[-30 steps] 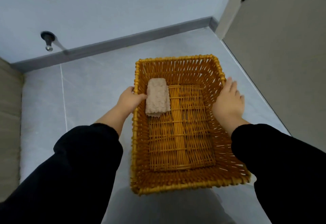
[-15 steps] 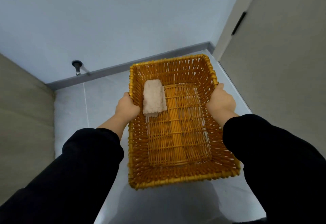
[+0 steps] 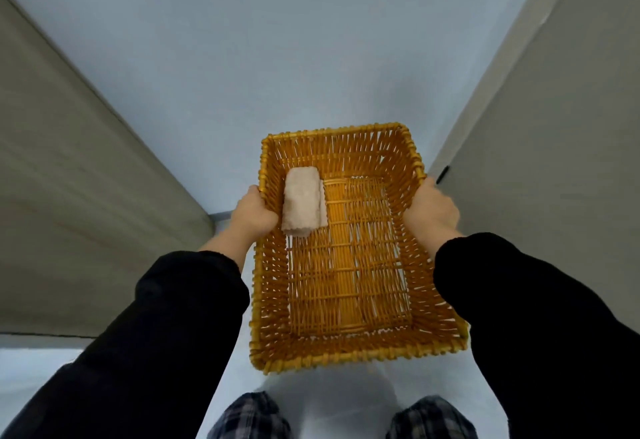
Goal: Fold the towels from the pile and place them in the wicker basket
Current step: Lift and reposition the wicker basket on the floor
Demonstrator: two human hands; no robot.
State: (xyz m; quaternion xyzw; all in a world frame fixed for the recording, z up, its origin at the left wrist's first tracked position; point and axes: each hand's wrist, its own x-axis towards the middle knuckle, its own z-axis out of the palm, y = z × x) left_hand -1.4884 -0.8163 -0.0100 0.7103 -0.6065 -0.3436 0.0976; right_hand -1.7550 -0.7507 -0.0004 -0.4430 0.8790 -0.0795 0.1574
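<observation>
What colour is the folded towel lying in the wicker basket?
Pale beige, almost cream. The folded towel shows in the head view, by the wicker basket's left wall.

One view only: head-mounted wide-angle, looking forward and steeply down along both sleeves (image 3: 173,334). Basket (image 3: 346,357) sits centre frame, close to the lens, with its near rim lowest in the picture. Left hand (image 3: 254,212) and right hand (image 3: 431,213) grip its side rims mid-frame. Trouser legs (image 3: 249,418) clip the bottom edge, right under the camera. Wall (image 3: 311,40) fills the top half. Side panels (image 3: 69,179) splay outward toward the corners.
</observation>
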